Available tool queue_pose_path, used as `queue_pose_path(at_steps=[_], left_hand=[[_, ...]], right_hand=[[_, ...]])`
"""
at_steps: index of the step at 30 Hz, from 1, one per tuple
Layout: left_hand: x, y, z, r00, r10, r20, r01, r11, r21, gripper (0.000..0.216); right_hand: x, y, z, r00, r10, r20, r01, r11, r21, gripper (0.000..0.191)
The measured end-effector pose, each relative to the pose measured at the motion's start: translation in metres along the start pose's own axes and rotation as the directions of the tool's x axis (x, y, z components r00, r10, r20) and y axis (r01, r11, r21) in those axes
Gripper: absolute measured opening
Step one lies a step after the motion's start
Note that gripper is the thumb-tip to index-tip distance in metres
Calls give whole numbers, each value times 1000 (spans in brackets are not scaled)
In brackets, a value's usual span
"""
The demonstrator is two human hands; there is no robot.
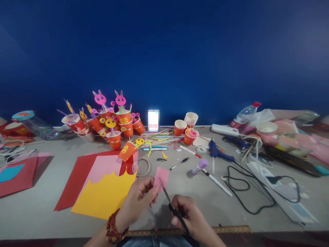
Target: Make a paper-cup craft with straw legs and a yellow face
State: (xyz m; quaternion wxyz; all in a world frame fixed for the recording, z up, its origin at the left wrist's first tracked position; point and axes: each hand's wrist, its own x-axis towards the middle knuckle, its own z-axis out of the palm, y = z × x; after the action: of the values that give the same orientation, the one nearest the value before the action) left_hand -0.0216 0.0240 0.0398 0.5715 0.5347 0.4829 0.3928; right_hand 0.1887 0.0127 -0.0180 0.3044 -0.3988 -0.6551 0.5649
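Note:
My left hand [142, 196], with a red bead bracelet at its wrist, pinches a small piece of pink paper [161, 174] by its lower left edge. In my right hand [187, 212] is a pair of black-handled scissors [168, 199]. Their blades point up and left, lying across the pink paper; whether they are cutting into it I cannot make out. Beside my left hand lies a scalloped yellow sheet [102, 193], overlapping pink and red sheets. A roll of tape [142, 167] rests just beyond my left fingers.
Decorated red paper cups [114, 139] crowd the back left. A glue stick [199, 166], a pen [180, 163], a white marker [217, 182] and a blue glue gun [219, 152] lie ahead and right. Cables and a power strip [280, 192] spread across the right, near a plastic bottle [244, 115].

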Motion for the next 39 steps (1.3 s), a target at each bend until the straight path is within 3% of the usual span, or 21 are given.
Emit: queue_pose_path(at_steps=[39], left_hand=[[-5,4,-12,1000,1,0,-1,1000,30,30]], right_hand=[[-3,2,-6,999,-41,2,41,995,-95,68]])
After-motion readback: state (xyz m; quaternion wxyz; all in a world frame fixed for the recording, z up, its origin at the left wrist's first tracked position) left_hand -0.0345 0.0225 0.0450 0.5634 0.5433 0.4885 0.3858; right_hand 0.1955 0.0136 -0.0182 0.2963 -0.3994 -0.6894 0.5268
